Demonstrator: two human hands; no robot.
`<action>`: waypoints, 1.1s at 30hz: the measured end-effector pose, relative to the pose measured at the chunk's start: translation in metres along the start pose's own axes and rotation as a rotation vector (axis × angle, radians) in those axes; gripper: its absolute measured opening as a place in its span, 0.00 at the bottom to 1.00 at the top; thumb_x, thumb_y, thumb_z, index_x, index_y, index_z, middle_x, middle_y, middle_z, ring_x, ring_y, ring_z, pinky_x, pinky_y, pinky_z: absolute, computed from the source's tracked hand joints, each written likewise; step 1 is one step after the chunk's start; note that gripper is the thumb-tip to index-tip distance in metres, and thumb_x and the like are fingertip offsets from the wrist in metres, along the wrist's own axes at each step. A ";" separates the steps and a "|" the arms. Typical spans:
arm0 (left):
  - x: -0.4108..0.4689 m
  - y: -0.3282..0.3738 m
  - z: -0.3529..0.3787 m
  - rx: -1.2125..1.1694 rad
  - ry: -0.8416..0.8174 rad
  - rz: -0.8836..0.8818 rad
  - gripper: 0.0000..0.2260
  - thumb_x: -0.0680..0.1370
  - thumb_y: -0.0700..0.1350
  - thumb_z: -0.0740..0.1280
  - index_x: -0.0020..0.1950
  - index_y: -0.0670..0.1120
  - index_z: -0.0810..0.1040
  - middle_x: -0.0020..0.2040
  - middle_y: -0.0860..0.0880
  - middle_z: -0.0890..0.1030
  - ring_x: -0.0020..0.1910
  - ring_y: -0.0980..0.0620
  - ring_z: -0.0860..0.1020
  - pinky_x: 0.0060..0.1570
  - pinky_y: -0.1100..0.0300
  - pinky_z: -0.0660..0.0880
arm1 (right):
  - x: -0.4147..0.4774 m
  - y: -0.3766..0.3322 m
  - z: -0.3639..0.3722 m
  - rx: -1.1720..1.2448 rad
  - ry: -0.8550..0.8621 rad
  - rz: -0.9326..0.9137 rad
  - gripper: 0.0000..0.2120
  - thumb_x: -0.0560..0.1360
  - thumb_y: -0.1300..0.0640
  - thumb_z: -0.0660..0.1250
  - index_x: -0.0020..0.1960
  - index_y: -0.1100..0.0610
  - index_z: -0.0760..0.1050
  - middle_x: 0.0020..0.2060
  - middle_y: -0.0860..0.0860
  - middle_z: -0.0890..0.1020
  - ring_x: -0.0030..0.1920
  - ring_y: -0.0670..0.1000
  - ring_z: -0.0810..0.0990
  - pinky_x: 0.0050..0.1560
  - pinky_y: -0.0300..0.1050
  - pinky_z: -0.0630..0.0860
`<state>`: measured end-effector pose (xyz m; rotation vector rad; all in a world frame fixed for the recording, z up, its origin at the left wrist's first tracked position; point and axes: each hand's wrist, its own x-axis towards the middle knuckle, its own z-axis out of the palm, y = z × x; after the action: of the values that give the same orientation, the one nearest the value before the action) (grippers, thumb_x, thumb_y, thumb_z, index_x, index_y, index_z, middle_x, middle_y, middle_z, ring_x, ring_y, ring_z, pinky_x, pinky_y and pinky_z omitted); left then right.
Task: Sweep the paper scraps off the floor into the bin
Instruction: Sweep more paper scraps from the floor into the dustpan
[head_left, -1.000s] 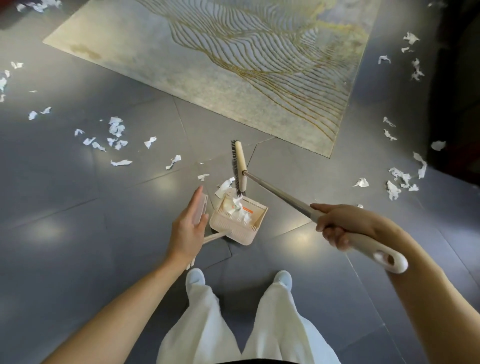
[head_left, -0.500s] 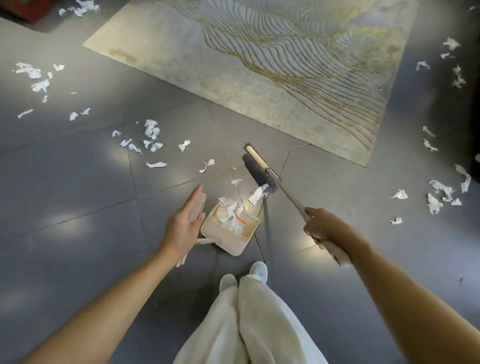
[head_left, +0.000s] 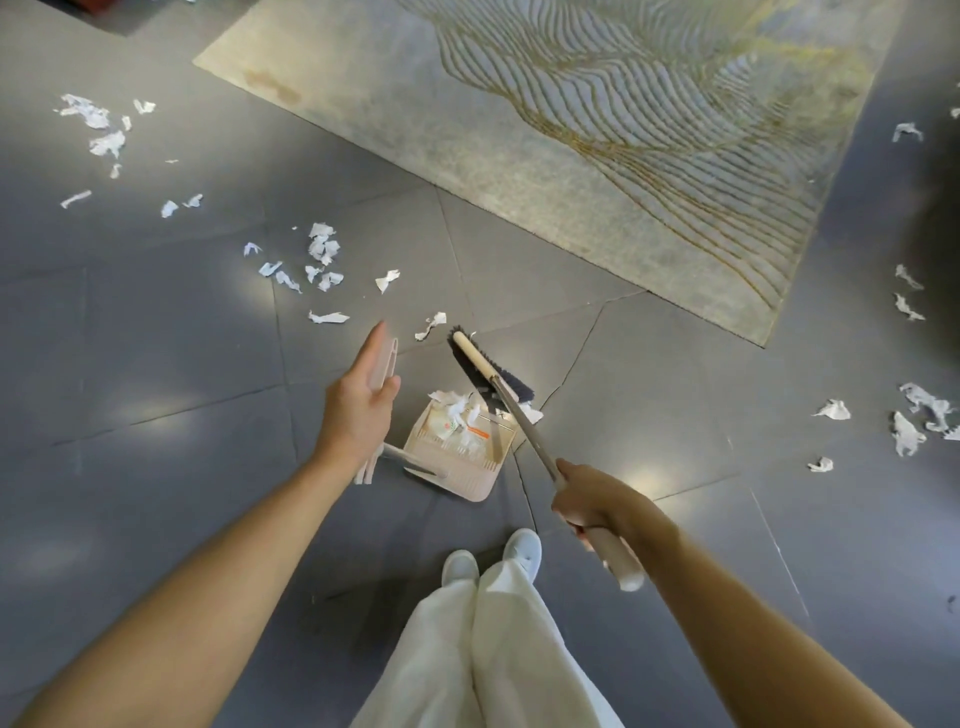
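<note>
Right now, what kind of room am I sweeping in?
Likely a home living room: grey floor tiles, a large rug with gold wavy lines, and a household dustpan and broom.

The dustpan (head_left: 457, 467) stands on the floor (head_left: 156, 467) just ahead of the shoes (head_left: 522, 551), with scraps (head_left: 460, 413) inside it. The broom head (head_left: 480, 364) lies at its far rim. Beyond lies the rug (head_left: 467, 130). To the dustpan's far left lie loose scraps (head_left: 322, 252). To the right, past the rug's near corner, lie further scraps (head_left: 909, 434).
</note>
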<state>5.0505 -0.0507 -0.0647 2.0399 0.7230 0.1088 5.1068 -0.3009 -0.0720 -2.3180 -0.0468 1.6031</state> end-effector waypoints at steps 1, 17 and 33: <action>0.000 0.002 0.000 0.010 0.005 0.012 0.28 0.79 0.35 0.62 0.76 0.54 0.61 0.70 0.57 0.68 0.64 0.39 0.73 0.62 0.42 0.72 | -0.006 0.000 0.002 0.034 -0.028 0.007 0.19 0.74 0.64 0.61 0.64 0.56 0.67 0.36 0.54 0.75 0.35 0.51 0.75 0.38 0.46 0.77; -0.020 -0.012 -0.035 0.046 0.094 0.021 0.27 0.79 0.37 0.63 0.76 0.52 0.60 0.68 0.57 0.68 0.68 0.48 0.70 0.60 0.66 0.65 | -0.071 -0.051 -0.050 0.360 -0.071 -0.090 0.22 0.74 0.69 0.59 0.57 0.43 0.68 0.20 0.49 0.70 0.23 0.47 0.66 0.23 0.37 0.66; 0.094 -0.091 -0.213 -0.036 0.024 -0.008 0.29 0.79 0.36 0.63 0.68 0.68 0.62 0.68 0.64 0.65 0.71 0.52 0.65 0.65 0.73 0.60 | 0.049 -0.223 -0.017 -0.030 0.249 -0.094 0.21 0.75 0.66 0.59 0.68 0.59 0.67 0.32 0.55 0.77 0.27 0.51 0.76 0.28 0.40 0.73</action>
<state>5.0123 0.1945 -0.0379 2.0042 0.7398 0.1411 5.1743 -0.0839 -0.0489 -2.4807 -0.1214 1.2678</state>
